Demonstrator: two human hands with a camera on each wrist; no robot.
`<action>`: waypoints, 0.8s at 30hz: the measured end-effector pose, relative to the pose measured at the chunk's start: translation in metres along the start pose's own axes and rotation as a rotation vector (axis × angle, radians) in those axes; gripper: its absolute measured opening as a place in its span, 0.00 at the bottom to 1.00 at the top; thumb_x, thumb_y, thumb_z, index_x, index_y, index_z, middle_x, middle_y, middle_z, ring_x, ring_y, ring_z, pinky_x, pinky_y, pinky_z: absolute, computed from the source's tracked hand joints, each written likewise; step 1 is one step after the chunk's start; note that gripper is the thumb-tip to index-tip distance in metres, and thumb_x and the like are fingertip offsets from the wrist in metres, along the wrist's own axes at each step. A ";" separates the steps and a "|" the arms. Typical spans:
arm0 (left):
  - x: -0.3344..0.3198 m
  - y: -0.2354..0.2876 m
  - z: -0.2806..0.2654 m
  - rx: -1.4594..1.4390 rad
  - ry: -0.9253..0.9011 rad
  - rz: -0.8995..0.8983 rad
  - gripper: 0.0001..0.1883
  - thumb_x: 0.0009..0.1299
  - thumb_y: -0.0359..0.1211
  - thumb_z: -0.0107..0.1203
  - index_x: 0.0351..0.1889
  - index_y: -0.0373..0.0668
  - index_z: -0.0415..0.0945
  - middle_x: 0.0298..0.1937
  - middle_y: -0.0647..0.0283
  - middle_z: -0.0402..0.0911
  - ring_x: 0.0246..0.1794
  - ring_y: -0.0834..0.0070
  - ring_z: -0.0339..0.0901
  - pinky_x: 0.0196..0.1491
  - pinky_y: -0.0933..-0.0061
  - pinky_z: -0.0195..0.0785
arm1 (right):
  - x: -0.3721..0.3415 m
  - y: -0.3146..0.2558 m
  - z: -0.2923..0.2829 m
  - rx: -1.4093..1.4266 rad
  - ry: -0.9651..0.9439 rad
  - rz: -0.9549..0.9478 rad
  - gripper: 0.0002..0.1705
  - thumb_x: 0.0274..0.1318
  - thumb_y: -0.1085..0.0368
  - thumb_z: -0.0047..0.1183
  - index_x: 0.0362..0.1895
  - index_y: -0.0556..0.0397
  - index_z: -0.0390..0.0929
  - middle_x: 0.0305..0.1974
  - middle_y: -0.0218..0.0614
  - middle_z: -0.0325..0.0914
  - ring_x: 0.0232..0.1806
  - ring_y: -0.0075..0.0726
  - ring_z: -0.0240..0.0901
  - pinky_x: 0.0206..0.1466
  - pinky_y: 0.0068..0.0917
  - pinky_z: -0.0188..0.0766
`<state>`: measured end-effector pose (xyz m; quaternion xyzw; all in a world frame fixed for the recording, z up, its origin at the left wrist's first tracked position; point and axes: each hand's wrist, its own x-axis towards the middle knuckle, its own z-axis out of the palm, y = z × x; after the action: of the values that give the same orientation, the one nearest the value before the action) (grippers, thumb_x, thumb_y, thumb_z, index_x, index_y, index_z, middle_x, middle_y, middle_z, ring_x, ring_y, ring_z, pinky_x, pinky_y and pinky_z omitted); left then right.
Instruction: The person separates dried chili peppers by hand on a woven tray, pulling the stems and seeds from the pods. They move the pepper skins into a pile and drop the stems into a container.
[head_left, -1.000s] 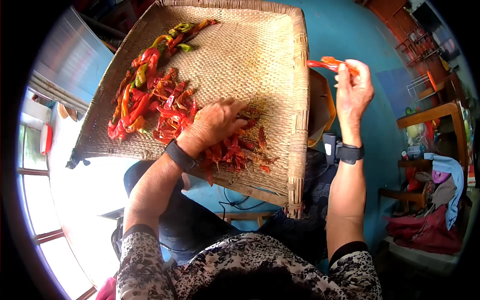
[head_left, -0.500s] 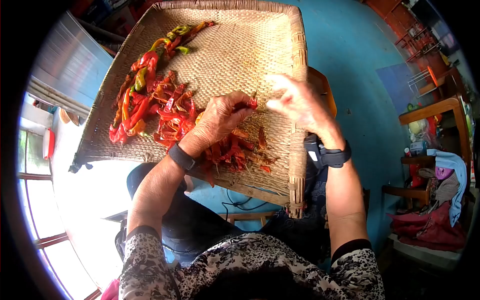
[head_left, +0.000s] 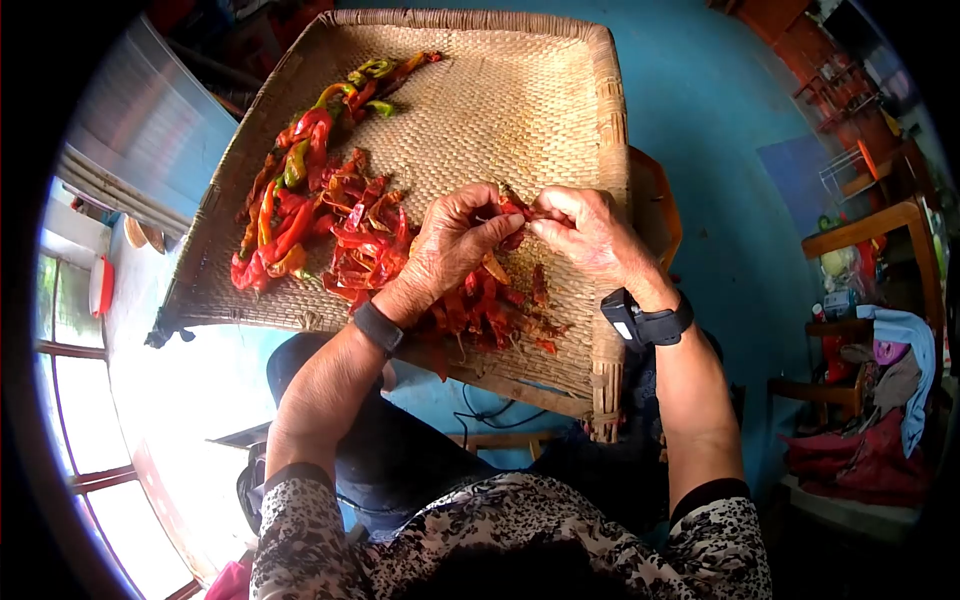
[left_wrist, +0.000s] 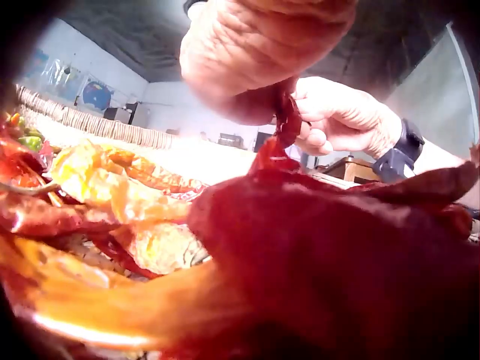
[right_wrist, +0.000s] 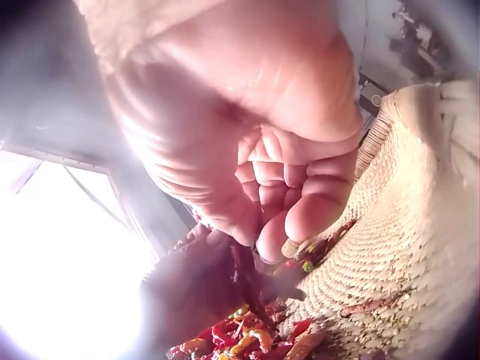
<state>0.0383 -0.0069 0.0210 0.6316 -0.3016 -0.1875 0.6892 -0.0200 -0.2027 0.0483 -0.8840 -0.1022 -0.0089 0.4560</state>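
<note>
Over the woven basket (head_left: 470, 95), my left hand (head_left: 450, 240) pinches a dark red dried chili pepper (head_left: 513, 232) between thumb and fingers. My right hand (head_left: 590, 232) meets it from the right, its thumb and forefinger pinching the end of the same chili. Seen from the left wrist, a narrow dark strip of the chili (left_wrist: 287, 120) runs between the two hands. Below my hands lies a pile of dried red chilies (head_left: 480, 305). Fresher red, orange and green peppers (head_left: 290, 215) fill the basket's left side. The right wrist view shows my curled right fingers (right_wrist: 319, 206).
A yellow-rimmed container (head_left: 665, 205) stands beyond the basket's right rim (head_left: 612, 130), partly hidden by it. The basket's near edge lies over the person's lap. To the right, a wooden chair (head_left: 825, 390) holds clothes. Black cables (head_left: 490, 412) show on the blue floor.
My right hand has come in from beyond the right rim, where it held an orange-red pepper, and now pinches another chili. My left hand has lifted this chili from the pile.
</note>
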 end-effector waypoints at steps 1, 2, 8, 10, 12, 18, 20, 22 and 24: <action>0.000 0.001 0.001 0.002 -0.004 0.005 0.05 0.70 0.27 0.57 0.33 0.36 0.76 0.26 0.68 0.77 0.29 0.84 0.74 0.34 0.80 0.69 | -0.003 0.000 0.000 0.079 0.028 -0.015 0.09 0.56 0.68 0.55 0.29 0.62 0.72 0.18 0.38 0.64 0.21 0.24 0.61 0.26 0.30 0.62; -0.001 0.003 0.004 0.022 0.007 0.000 0.04 0.70 0.27 0.56 0.34 0.35 0.76 0.27 0.68 0.78 0.29 0.84 0.73 0.34 0.80 0.69 | -0.004 0.001 -0.002 0.077 0.035 -0.017 0.09 0.56 0.68 0.55 0.29 0.62 0.72 0.18 0.38 0.64 0.21 0.24 0.61 0.26 0.30 0.62; 0.002 0.004 0.008 0.014 0.009 -0.048 0.05 0.72 0.27 0.54 0.37 0.34 0.76 0.28 0.68 0.79 0.29 0.85 0.73 0.34 0.81 0.70 | -0.016 0.005 -0.037 0.147 0.393 -0.031 0.06 0.64 0.66 0.51 0.38 0.54 0.79 0.24 0.27 0.76 0.23 0.19 0.69 0.25 0.23 0.68; 0.002 0.001 0.008 -0.045 0.011 -0.072 0.04 0.72 0.28 0.55 0.37 0.35 0.76 0.29 0.69 0.79 0.30 0.86 0.73 0.34 0.82 0.69 | -0.018 0.009 -0.054 -0.093 0.658 -0.003 0.08 0.63 0.64 0.52 0.35 0.55 0.78 0.22 0.33 0.76 0.23 0.29 0.73 0.27 0.28 0.69; 0.003 -0.004 0.006 -0.047 0.019 -0.085 0.04 0.72 0.28 0.55 0.38 0.36 0.76 0.29 0.70 0.79 0.30 0.86 0.73 0.36 0.83 0.69 | -0.023 0.018 -0.067 -0.258 0.782 -0.010 0.08 0.63 0.64 0.51 0.35 0.56 0.77 0.21 0.38 0.76 0.21 0.41 0.74 0.27 0.32 0.69; 0.003 -0.009 0.004 -0.058 -0.005 -0.078 0.04 0.72 0.28 0.55 0.40 0.37 0.75 0.34 0.67 0.80 0.35 0.83 0.75 0.41 0.79 0.72 | -0.030 0.017 -0.063 -0.793 0.691 -0.144 0.16 0.54 0.66 0.59 0.47 0.57 0.77 0.42 0.48 0.77 0.42 0.48 0.74 0.46 0.40 0.72; 0.003 -0.007 0.004 -0.054 -0.034 -0.075 0.05 0.72 0.28 0.54 0.42 0.38 0.75 0.38 0.65 0.81 0.39 0.80 0.78 0.45 0.75 0.74 | -0.023 0.003 -0.041 -0.199 0.406 -0.070 0.14 0.55 0.64 0.60 0.45 0.56 0.77 0.32 0.45 0.78 0.32 0.37 0.75 0.34 0.33 0.74; 0.002 -0.005 0.005 -0.109 -0.044 -0.070 0.05 0.72 0.28 0.54 0.43 0.38 0.74 0.39 0.65 0.81 0.40 0.79 0.78 0.46 0.75 0.74 | -0.015 0.005 -0.013 0.018 0.179 -0.193 0.10 0.57 0.63 0.60 0.37 0.55 0.76 0.22 0.37 0.74 0.22 0.29 0.71 0.23 0.30 0.69; 0.001 -0.005 0.007 -0.106 -0.034 -0.075 0.04 0.72 0.27 0.54 0.42 0.38 0.74 0.37 0.66 0.81 0.38 0.82 0.77 0.43 0.78 0.73 | -0.006 0.005 0.007 -0.075 0.116 -0.181 0.11 0.54 0.65 0.61 0.30 0.56 0.72 0.18 0.37 0.71 0.19 0.31 0.70 0.21 0.32 0.66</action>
<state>0.0350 -0.0136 0.0162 0.6017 -0.2789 -0.2395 0.7091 -0.0254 -0.2007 0.0400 -0.8855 -0.1548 -0.1050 0.4253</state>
